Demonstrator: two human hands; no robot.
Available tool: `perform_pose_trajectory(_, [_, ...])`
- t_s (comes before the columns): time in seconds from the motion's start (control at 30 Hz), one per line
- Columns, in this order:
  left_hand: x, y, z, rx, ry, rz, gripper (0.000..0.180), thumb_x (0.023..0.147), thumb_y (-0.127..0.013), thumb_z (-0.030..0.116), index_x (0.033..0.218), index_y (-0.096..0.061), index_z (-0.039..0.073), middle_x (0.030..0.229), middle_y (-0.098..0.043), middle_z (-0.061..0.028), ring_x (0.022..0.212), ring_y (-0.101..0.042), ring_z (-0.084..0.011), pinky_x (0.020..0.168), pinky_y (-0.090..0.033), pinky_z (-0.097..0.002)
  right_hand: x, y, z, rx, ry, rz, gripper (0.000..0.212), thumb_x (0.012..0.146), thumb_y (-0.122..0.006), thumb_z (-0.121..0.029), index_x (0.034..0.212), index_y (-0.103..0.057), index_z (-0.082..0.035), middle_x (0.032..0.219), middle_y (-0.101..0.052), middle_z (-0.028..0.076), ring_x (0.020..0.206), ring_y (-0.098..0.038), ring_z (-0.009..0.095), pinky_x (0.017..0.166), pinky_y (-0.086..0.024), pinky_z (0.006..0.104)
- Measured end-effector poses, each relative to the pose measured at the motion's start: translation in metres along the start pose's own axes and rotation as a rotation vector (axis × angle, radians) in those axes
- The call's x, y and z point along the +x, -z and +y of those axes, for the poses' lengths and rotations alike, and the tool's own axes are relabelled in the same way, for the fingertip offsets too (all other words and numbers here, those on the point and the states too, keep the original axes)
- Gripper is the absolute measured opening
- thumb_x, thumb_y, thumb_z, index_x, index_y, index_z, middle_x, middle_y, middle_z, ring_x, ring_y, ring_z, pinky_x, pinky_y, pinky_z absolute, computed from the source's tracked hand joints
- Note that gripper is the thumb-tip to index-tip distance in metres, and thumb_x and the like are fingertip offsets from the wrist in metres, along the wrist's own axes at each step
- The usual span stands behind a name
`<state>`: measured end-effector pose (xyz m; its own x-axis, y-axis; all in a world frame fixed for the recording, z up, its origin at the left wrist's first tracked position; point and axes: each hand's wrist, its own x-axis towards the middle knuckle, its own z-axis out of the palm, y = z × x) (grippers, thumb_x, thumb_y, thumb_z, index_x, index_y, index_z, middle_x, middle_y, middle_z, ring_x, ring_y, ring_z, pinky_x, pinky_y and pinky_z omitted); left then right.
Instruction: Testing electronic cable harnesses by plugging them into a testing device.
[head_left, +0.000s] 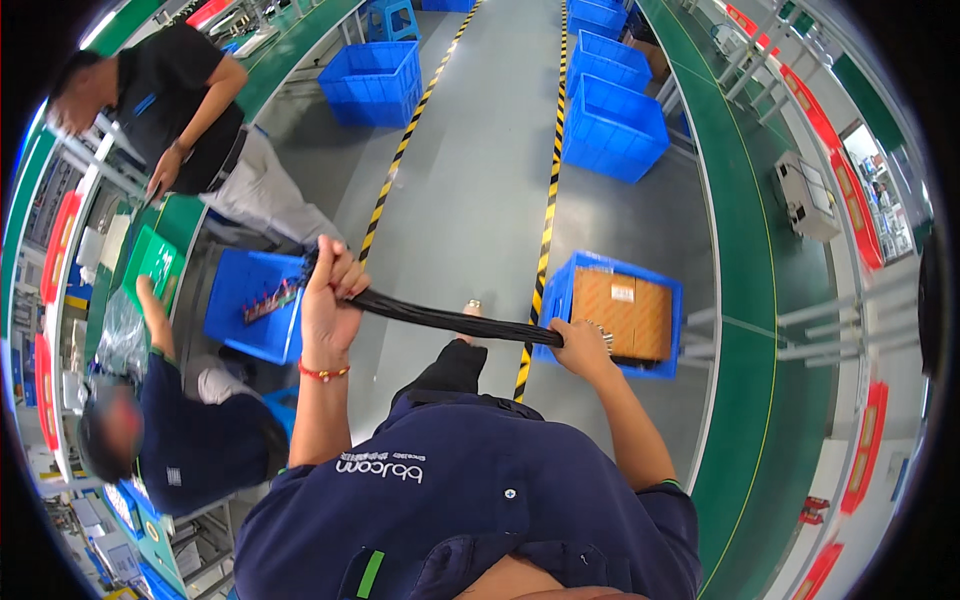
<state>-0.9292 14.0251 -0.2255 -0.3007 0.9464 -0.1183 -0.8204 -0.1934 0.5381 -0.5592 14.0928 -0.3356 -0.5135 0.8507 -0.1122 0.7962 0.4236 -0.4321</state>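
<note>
A bundle of black cables [445, 318] stretches between my two hands in front of me, sagging slightly toward the right. My left hand [335, 285], with a red string bracelet on its wrist, is closed round the bundle's left end, where some dark ends stick out beyond the fingers. Lower and to the right, my right hand [582, 348] is wrapped round the other end. Small silvery connector ends [604, 338] show just past that hand. Behind it stands a blue crate with a cardboard box [622, 312] in it.
Yellow-black floor tape [547, 235] edges the grey aisle. Blue crates [615, 125] line its right side. On the left, a blue bin [228, 300] sits near a standing person [190, 110] and a seated person [200, 430]. A green workbench [748, 300] runs along the right.
</note>
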Motion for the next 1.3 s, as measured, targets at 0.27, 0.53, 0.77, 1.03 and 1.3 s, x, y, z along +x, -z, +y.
perform_pose_trajectory(0.27, [0.335,-0.055,-0.02,-0.24,0.233,0.097,0.025,0.104,-0.047,0.024,0.087,-0.051,0.006,0.06,-0.026,0.0064,0.049,-0.023,-0.0057,0.048,-0.025,-0.0219,0.234,0.126,0.077,-0.056,0.088,0.066,0.017,0.072,-0.072,-0.013,0.083,-0.06,-0.009,0.069,-0.062,0.013,0.071,-0.059,0.036,0.063,-0.044,0.047])
perform_pose_trajectory(0.53, [0.698,-0.189,-0.096,-0.349,0.519,-0.051,0.022,0.103,-0.047,0.021,0.09,-0.052,0.005,0.062,-0.029,0.0055,0.05,-0.027,-0.0072,0.051,-0.029,-0.0234,0.442,0.25,0.169,-0.025,-0.232,0.232,0.018,0.069,-0.072,-0.008,0.084,-0.062,-0.007,0.067,-0.06,0.012,0.071,-0.058,0.034,0.064,-0.045,0.0447])
perform_pose_trajectory(0.77, [0.927,-0.206,-0.091,-0.363,0.33,0.215,0.022,0.102,-0.049,0.023,0.093,-0.054,0.004,0.067,-0.04,0.0022,0.061,-0.04,-0.0121,0.07,-0.04,-0.0302,0.741,0.361,0.262,-0.135,-0.119,0.097,0.029,0.067,-0.069,-0.003,0.094,-0.061,-0.007,0.075,-0.06,0.013,0.079,-0.056,0.035,0.071,-0.044,0.0451])
perform_pose_trajectory(1.03, [1.246,-0.18,-0.111,-0.511,0.139,0.214,0.023,0.102,-0.048,0.024,0.091,-0.052,0.005,0.064,-0.039,0.0021,0.06,-0.04,-0.0115,0.066,-0.039,-0.0287,1.102,0.437,0.361,-0.214,0.253,0.216,0.039,0.065,-0.065,0.005,0.102,-0.064,-0.007,0.081,-0.061,0.013,0.081,-0.056,0.033,0.078,-0.045,0.0407])
perform_pose_trajectory(1.3, [1.598,-0.297,-0.166,-0.461,0.381,-0.049,0.021,0.103,-0.046,0.022,0.092,-0.047,0.004,0.062,-0.029,0.0051,0.05,-0.03,-0.008,0.053,-0.03,-0.024,1.343,0.498,0.481,-0.123,-0.147,0.084,0.025,0.078,-0.07,-0.005,0.102,-0.063,-0.003,0.081,-0.062,0.013,0.084,-0.056,0.032,0.076,-0.045,0.0406])
